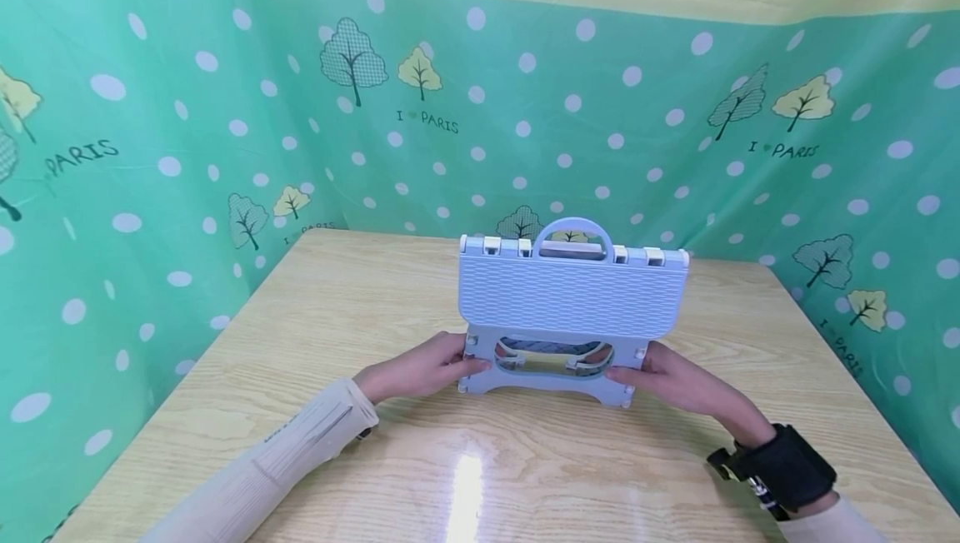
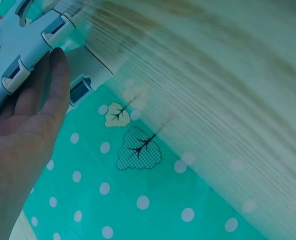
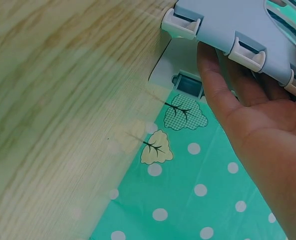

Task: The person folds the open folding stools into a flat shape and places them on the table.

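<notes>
A pale blue folding step stool (image 1: pixel 570 293), partly folded, stands on the table in the head view, its textured top panel tilted and a looped handle (image 1: pixel 576 222) rising at its upper edge. My left hand (image 1: pixel 427 366) grips the left side of the lower leg panel (image 1: pixel 555 383), thumb on the front face. On the opposite side my right hand (image 1: pixel 678 378) holds the same panel, thumb at the oval cutout. Both wrist views show fingers reaching behind the panel; white hinge pieces (image 2: pixel 17 79) line its edge in the left one, and similar hinges (image 3: pixel 247 55) in the right.
The wood-grain table (image 1: pixel 360 293) spreads around the stool. A green dotted curtain (image 1: pixel 525 143) with tree prints hangs behind it and along both sides. A black band (image 1: pixel 791 464) is strapped round my right wrist.
</notes>
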`<state>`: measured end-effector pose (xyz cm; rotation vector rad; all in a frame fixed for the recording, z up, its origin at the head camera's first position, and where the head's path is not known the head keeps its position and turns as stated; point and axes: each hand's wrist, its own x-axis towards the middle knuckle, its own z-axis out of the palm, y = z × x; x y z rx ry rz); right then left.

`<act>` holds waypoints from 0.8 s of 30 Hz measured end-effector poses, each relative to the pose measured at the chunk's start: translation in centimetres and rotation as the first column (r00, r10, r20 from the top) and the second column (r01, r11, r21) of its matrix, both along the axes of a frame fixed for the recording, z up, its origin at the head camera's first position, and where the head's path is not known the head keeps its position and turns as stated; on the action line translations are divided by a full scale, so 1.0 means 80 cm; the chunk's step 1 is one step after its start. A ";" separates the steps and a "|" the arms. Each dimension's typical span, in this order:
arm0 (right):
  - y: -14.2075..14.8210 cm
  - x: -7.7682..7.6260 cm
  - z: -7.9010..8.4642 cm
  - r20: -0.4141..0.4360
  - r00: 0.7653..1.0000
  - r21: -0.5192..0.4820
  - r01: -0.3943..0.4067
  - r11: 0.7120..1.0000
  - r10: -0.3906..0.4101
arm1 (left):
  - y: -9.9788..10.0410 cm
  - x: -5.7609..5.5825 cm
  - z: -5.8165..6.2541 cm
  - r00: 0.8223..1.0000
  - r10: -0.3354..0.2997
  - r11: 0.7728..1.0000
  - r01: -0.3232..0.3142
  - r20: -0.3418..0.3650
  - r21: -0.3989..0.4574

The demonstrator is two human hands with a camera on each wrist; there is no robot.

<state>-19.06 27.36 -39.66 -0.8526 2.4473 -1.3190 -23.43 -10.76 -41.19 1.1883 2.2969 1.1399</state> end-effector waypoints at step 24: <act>0.001 -0.001 0.001 0.005 1.000 -0.001 -0.013 1.000 0.013 | -0.001 -0.001 0.002 1.000 0.004 1.000 -0.004 0.005 -0.006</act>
